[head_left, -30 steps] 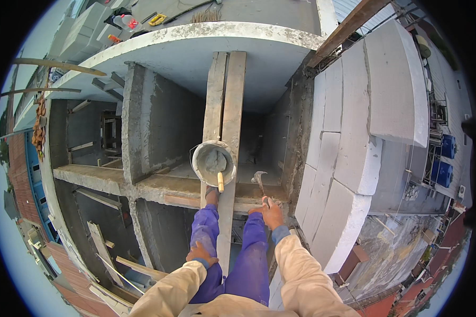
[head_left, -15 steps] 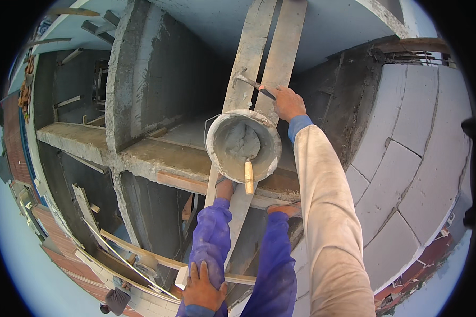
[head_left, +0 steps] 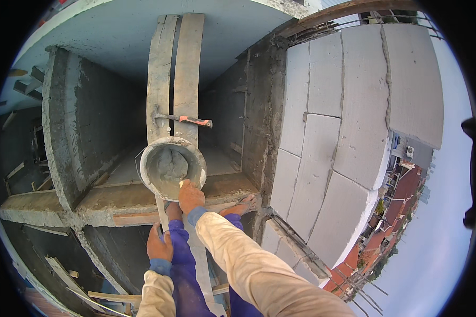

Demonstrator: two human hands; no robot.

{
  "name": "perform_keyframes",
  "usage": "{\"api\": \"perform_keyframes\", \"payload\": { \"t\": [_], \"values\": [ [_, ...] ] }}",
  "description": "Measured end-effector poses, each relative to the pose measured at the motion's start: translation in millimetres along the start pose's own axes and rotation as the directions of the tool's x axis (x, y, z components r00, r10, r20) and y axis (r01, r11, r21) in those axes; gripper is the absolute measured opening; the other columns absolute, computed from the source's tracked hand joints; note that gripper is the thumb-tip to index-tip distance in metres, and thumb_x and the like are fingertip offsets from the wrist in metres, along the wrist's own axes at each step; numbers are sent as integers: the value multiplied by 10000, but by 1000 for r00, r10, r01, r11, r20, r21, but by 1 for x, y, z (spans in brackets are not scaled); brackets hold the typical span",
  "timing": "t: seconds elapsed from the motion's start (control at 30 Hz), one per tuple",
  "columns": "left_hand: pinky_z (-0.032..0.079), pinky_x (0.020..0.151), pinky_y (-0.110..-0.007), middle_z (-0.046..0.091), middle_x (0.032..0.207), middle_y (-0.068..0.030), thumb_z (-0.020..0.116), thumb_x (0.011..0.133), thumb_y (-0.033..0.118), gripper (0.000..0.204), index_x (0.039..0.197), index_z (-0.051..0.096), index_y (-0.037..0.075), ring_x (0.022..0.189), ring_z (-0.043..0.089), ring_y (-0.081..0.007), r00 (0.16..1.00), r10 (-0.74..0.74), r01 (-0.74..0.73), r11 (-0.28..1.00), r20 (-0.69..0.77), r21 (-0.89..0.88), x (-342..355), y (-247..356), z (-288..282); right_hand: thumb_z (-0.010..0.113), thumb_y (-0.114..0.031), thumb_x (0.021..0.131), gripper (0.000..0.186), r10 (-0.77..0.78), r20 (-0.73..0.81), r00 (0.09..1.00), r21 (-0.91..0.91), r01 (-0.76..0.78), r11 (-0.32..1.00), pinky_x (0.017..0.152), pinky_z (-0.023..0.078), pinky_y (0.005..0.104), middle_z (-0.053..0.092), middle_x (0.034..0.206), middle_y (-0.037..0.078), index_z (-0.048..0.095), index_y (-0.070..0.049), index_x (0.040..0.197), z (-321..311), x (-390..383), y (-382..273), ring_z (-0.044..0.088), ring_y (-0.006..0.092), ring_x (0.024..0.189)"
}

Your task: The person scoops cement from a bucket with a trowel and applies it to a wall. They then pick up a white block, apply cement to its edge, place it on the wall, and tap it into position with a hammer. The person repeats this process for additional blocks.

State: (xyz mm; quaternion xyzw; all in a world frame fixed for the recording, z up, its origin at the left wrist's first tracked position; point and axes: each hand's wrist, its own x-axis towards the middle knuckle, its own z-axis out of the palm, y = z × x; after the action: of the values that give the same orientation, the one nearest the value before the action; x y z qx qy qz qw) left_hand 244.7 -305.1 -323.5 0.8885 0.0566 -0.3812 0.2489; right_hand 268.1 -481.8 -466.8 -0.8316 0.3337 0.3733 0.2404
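Note:
A round bucket (head_left: 197, 158), crusted with mortar, stands on two wooden planks (head_left: 187, 68). Grey mortar (head_left: 166, 165) lies inside it around a trowel blade coated in the same stuff. My right hand (head_left: 191, 197) is closed around the trowel's wooden handle (head_left: 184, 183) at the bucket's near rim; the hand hides most of that handle. Just beyond the bucket, a claw hammer (head_left: 182, 119) with an orange and black grip lies across the planks, touched by neither hand. My left hand (head_left: 159, 245) is beside my left knee, fingers apart, holding nothing.
My feet stand on a concrete beam (head_left: 127, 201) that crosses under the planks. Deep openings lie between concrete walls (head_left: 58, 127) on both sides. At the right rises a wall of light grey blocks (head_left: 322, 132). Rooftops (head_left: 391, 211) show far below beyond it.
My right hand has let go of the hammer, leaving it on the planks, and has taken hold of the trowel handle. My left hand has lifted off my leg. The view has swung right.

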Motion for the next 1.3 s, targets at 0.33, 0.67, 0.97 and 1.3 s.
{"api": "perform_keyframes", "payload": {
  "t": [0.33, 0.67, 0.97, 1.3],
  "values": [
    [486, 1100, -466, 522, 1479, -363, 603, 999, 344, 794, 1625, 267, -11, 1285, 605, -482, 997, -9, 13, 999, -79, 50, 237, 1, 21, 721, -283, 910, 515, -78, 152, 985, 81, 66, 995, 986, 537, 514, 599, 1224, 265, 492, 26, 1253, -111, -67, 40, 659, 425, 1171],
    [450, 1142, -473, 497, 1508, -336, 597, 975, 377, 872, 1644, 205, -21, 1323, 570, -478, 988, -144, 128, 966, 60, 226, 238, 22, -2, 478, -489, 1090, 496, -150, 169, 974, 512, 44, 858, 951, 504, 536, 709, 1176, 259, 594, -42, 1269, -82, -88, 146, 661, 487, 1113],
    [438, 1165, -483, 269, 1643, -364, 547, 919, 324, 941, 1625, 85, -94, 1353, 534, -513, 978, -179, 134, 932, 108, 338, 262, 19, 23, 475, -491, 1083, 520, -73, 249, 966, 155, 34, 987, 941, 507, 560, 715, 1130, 286, 607, -71, 1358, -73, -88, 227, 656, 491, 1103],
    [575, 970, -496, 561, 1447, -106, 744, 886, 107, 687, 1499, 437, 68, 1273, 624, -342, 918, -375, 386, 776, 127, -498, 235, -13, 20, 600, -313, 1026, 408, -192, 27, 981, 181, 184, 966, 921, 516, 541, 717, 1158, 256, 591, -51, 1338, -161, -114, 157, 688, 456, 1061]
  ]
}}
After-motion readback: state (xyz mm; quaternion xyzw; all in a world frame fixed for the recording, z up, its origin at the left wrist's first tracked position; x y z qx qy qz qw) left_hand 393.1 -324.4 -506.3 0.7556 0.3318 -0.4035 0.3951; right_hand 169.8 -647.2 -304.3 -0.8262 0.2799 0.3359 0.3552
